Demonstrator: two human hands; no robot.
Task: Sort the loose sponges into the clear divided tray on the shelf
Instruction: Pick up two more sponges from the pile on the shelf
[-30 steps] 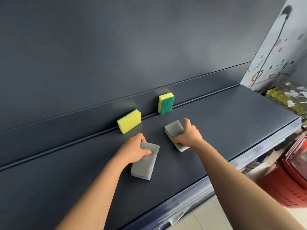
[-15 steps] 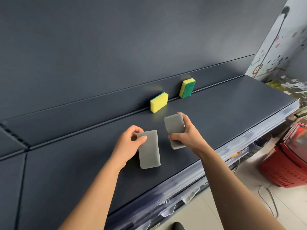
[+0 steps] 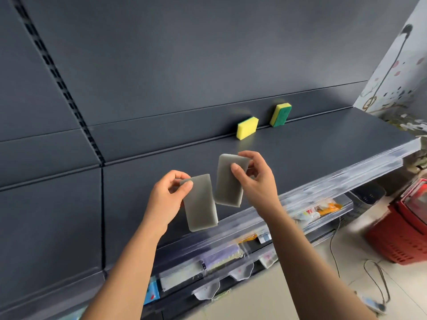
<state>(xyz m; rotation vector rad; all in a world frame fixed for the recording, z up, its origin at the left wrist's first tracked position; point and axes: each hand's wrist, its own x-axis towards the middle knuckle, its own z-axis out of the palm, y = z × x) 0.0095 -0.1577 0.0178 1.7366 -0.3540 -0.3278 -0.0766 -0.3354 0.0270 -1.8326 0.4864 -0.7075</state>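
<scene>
My left hand (image 3: pixel 167 197) pinches the top of a grey sponge (image 3: pixel 201 204) and holds it upright above the dark shelf (image 3: pixel 323 146). Just to its right, my right hand (image 3: pixel 258 181) grips a second grey sponge (image 3: pixel 227 181), also lifted off the shelf. The two grey sponges hang side by side, nearly touching. At the back of the shelf a yellow sponge (image 3: pixel 246 127) lies against the rear wall, and a yellow-and-green sponge (image 3: pixel 280 114) stands on end to its right. No clear divided tray is in view.
The shelf has a clear plastic front rail (image 3: pixel 300 199). Lower shelves below hold packaged goods (image 3: pixel 321 209). A red basket (image 3: pixel 402 234) stands on the floor at the right, with a cable (image 3: pixel 374 280) near it. A slotted upright (image 3: pixel 62 88) runs up the back panel.
Both hands have lifted the grey sponges off the shelf and raised them upright; a second ago they lay flat under my hands. The view has shifted left and back.
</scene>
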